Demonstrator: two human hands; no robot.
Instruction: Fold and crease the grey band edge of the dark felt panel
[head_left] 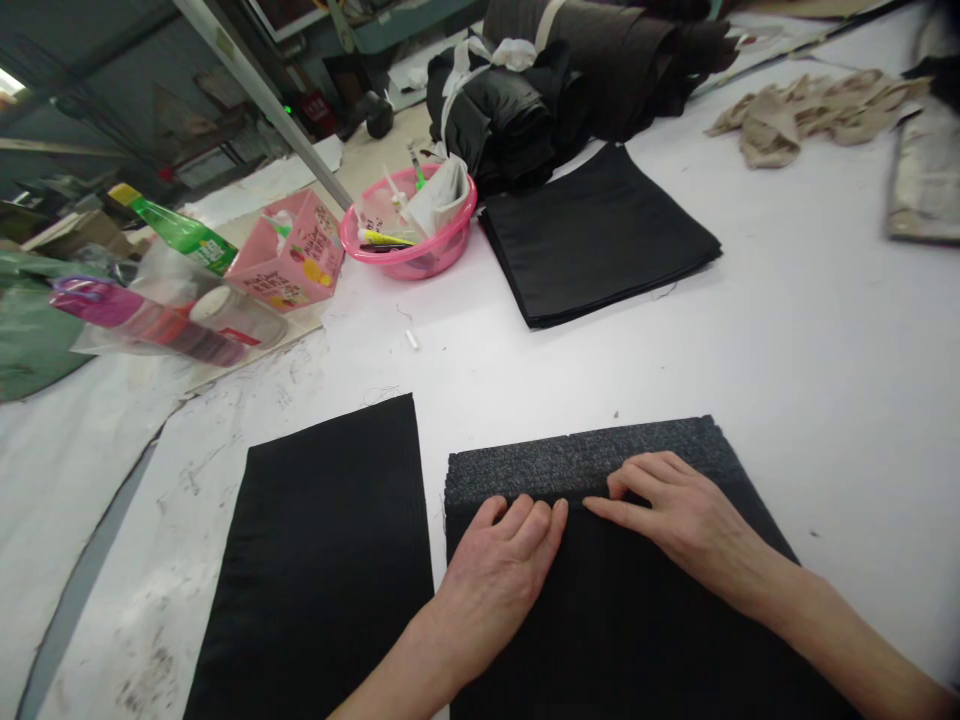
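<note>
In front of me lies a stack of black fabric with a dark grey speckled strip along its far edge. My left hand rests at the line where the black cloth meets the strip, its fingers curled together on the fabric. Just to the right, my right hand holds the same line, thumb on the cloth edge and bent fingers over the speckled strip. The fingertips of both hands nearly meet. What lies under the fingers is hidden.
Left of the stack is another black fabric pile. Farther back sit black cut pieces, a pink basin with tools, a pink box, a green bottle, rolled dark fabric and beige cloth.
</note>
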